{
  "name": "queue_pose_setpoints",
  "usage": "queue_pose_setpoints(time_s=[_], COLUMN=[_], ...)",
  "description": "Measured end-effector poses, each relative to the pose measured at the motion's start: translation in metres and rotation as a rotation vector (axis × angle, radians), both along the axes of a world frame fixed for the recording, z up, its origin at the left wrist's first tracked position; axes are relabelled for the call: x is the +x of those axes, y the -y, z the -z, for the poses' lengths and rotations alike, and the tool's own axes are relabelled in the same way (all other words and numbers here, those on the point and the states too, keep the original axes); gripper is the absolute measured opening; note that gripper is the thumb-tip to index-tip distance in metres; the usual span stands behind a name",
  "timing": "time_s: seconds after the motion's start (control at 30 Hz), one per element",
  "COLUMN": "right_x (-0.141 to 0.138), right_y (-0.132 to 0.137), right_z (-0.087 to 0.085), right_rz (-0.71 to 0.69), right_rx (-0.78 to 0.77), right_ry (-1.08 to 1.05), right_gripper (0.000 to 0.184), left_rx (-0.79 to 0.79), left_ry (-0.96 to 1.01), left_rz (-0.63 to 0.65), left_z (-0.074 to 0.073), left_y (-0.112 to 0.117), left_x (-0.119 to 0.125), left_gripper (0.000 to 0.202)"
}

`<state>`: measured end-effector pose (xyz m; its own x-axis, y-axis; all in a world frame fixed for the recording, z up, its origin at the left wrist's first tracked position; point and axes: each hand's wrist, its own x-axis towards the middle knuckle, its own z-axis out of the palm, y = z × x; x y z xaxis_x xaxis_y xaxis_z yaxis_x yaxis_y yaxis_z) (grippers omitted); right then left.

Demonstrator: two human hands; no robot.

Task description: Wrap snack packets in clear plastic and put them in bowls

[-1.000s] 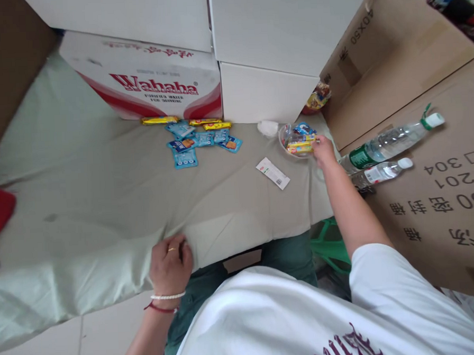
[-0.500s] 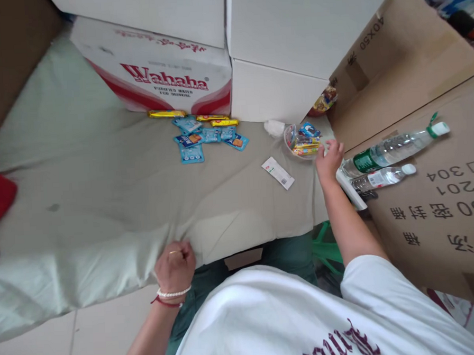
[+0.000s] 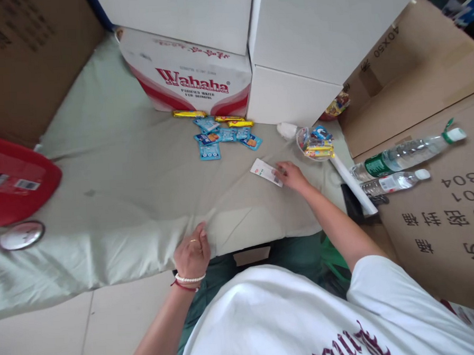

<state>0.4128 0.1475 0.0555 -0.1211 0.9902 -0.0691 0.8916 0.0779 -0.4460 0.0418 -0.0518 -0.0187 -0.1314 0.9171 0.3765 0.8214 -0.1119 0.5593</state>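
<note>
My right hand [image 3: 292,175] reaches over the cloth-covered table, its fingers closed on the right end of a flat white packet [image 3: 261,169] with red and green print. The fingers hide that end. At the table's front edge, my left hand [image 3: 193,251] is curled closed, with nothing seen in it. Beyond the packet lie several blue snack packets [image 3: 209,150] in a loose overlapping group. Yellow-wrapped snack bars [image 3: 189,114] lie behind them against the box. To the right, a clear plastic bowl [image 3: 301,142] holds yellow-wrapped sticks [image 3: 319,153] and a blue packet [image 3: 321,133].
A Wahaha carton [image 3: 192,76] and white boxes [image 3: 296,95] stand along the back. At the right are a white roll [image 3: 354,187], two water bottles [image 3: 414,149] and large cardboard [image 3: 452,192]. A red object [image 3: 18,178] and a round tin [image 3: 22,235] sit left.
My right hand has moved left from beside the bowl onto the white packet, which has shifted left on the cloth. My left hand stays at the table edge. The view has turned left.
</note>
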Motion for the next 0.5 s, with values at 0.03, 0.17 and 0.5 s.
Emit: queue_pose_setpoints(time_s=[0.03, 0.17, 0.5], right_x=[-0.006, -0.021, -0.019], right_y=[-0.016, -0.094, -0.189], right_z=[-0.004, -0.022, -0.019], right_rz=[0.021, 0.227, 0.575], right_rx=[0.012, 0.069, 0.082], right_ry=[0.008, 0.131, 0.043], right_gripper=[0.030, 0.024, 0.027], left_rx=[-0.023, -0.022, 0.035], left_ry=[0.014, 0.073, -0.044], left_rz=[-0.028, 0.023, 0.147], left_z=[0.004, 0.015, -0.002], left_y=[0.001, 0.004, 0.004], left_x=[0.000, -0.003, 0.001], left_gripper=[0.030, 0.042, 0.028])
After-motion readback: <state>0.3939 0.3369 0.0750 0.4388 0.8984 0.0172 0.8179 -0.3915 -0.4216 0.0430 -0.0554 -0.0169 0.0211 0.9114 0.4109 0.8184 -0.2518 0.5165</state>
